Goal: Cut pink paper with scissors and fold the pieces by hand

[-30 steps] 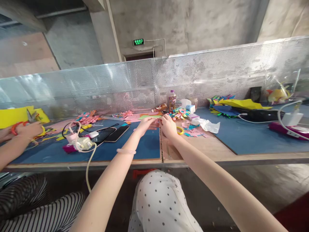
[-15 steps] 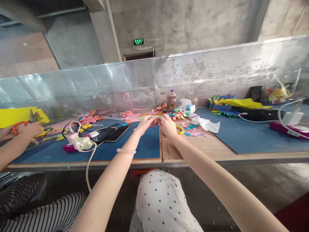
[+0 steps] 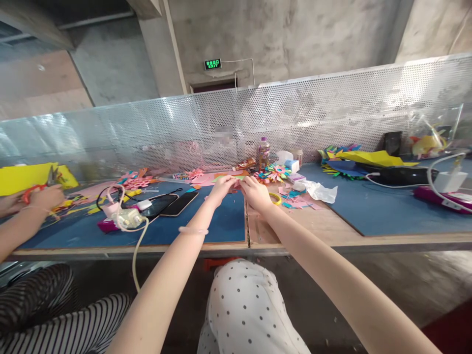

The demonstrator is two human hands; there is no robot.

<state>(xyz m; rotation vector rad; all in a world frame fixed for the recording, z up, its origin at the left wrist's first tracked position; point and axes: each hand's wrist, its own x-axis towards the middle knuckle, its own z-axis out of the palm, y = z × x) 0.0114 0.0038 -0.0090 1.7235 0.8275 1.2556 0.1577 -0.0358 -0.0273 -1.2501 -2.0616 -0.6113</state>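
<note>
I observe the left hand (image 3: 222, 190) and right hand (image 3: 257, 193) meeting above the bench (image 3: 313, 224), on the near side of the bottle (image 3: 263, 155) and slightly to its left. Both hands are nearly closed, fingers curled, tips brought together as in a pinch; whatever they may grip is hidden, so I cannot confirm a hold. Any small piece there would sit between the fingertips, likewise in front of the bottle. In my judgement, good handling requires light, even pressure, one hand steadying while the other works. The piece's direction and long axis I cannot determine.
</note>
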